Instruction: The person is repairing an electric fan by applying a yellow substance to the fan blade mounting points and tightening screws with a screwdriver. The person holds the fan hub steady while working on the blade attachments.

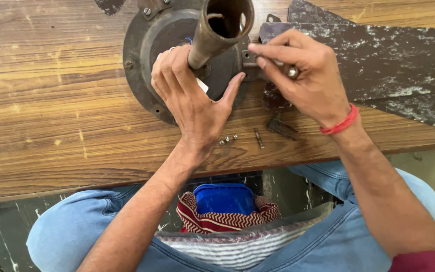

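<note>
Left hand [190, 95] spread flat; right hand [305, 75] pinching, fingers curled.

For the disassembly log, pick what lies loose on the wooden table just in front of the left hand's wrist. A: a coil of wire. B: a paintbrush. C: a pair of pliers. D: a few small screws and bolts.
D: a few small screws and bolts lie loose on the wooden table, just below the left hand that rests on the round motor housing.

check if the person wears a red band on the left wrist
No, the red band sits on the wrist of the right hand, while the left hand rests bare on the round metal fan motor.
</note>
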